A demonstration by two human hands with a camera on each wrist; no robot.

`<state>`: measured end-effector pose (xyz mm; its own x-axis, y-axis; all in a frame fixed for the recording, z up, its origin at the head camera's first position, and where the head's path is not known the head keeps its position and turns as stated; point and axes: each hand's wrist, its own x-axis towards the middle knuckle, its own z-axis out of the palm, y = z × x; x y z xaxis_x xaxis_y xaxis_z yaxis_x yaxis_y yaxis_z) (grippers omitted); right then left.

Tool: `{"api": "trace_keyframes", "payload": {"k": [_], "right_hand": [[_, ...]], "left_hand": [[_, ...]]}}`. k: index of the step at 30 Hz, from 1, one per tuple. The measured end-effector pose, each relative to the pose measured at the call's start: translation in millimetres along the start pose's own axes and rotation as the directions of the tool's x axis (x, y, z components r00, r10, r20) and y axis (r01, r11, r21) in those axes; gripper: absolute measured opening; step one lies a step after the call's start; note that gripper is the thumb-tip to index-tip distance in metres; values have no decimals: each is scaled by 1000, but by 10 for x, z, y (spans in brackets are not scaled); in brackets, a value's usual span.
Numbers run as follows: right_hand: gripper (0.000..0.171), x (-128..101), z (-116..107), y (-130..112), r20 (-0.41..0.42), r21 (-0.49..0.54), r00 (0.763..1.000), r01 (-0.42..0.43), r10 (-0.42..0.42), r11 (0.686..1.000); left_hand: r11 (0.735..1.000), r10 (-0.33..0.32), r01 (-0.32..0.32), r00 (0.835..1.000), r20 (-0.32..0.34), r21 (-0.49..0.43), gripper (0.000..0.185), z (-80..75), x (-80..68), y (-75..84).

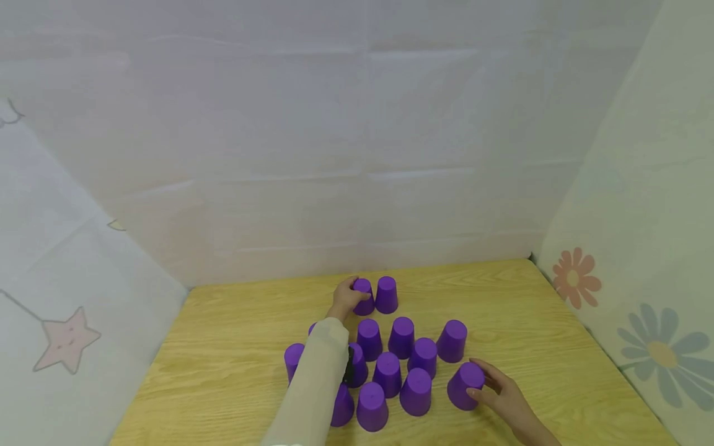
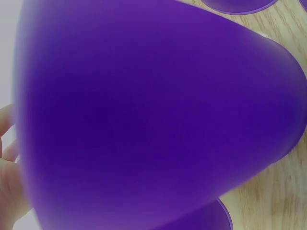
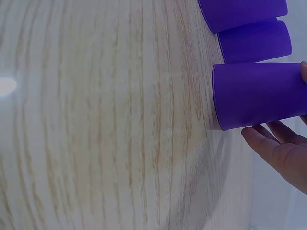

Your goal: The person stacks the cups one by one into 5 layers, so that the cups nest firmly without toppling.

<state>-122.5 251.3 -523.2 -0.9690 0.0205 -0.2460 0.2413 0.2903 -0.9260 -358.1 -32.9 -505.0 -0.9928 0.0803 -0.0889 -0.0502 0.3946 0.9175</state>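
Observation:
Upside-down purple plastic cups stand on a wooden table. At the back, my left hand (image 1: 346, 298) curls its fingers and thumb round one cup (image 1: 364, 305), close beside another cup (image 1: 387, 296). A large near cup (image 2: 144, 105) fills most of the left wrist view and hides what that hand grips; part of the hand (image 2: 10, 184) shows at the left edge. At the front right, my right hand (image 1: 506, 401) holds a cup (image 1: 463, 390) between thumb and fingers. In the right wrist view, that cup (image 3: 259, 93) has its rim close over the tabletop.
Several more cups, among them one (image 1: 452, 342) at the right and one (image 1: 372, 409) at the front, stand in a loose cluster between the hands. My left forearm (image 1: 312, 384) passes over some. White cloth walls (image 1: 357, 186) surround the wooden table (image 1: 223, 347).

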Motion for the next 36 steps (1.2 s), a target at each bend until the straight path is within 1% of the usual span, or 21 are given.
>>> {"api": "trace_keyframes", "payload": {"k": [8,11,15,17,21,24,27,29,33,36], "right_hand": [[59,1,18,4,-9,30,1000,2,-2,1000],[59,7,17,17,-22,20,1000,9,-8,1000],[59,3,11,27,-46,26,998,-33,34,999],[59,-4,5,25,-53,22,997,-51,52,998],[59,-10,-9,19,-53,-10,998,-33,33,999],[60,-14,-24,11,-48,-31,998,-36,35,999],[60,-18,-48,-3,-55,-47,997,-54,51,997],[60,-20,-68,-13,-55,-55,997,-52,49,997],[61,-16,-100,-42,-52,-50,997,-52,49,997],[61,-15,-126,-72,-48,-51,998,-53,51,997]], "left_hand": [[998,-15,16,1000,23,-60,68,-62,-26,35],[998,6,-4,1000,23,-62,68,-85,-18,79],[996,38,-37,999,9,-78,69,-139,1,175],[996,45,-45,999,-3,-79,71,-186,9,226],[993,38,-39,999,-14,-115,74,-315,17,311],[988,43,-44,999,-9,-145,74,-417,18,381],[987,61,-62,998,-16,-148,75,-496,32,464],[986,56,-59,998,-25,-159,75,-534,34,517],[980,38,-45,998,-39,-192,76,-604,-14,611],[976,46,-53,998,-39,-211,75,-669,-86,674]]}}
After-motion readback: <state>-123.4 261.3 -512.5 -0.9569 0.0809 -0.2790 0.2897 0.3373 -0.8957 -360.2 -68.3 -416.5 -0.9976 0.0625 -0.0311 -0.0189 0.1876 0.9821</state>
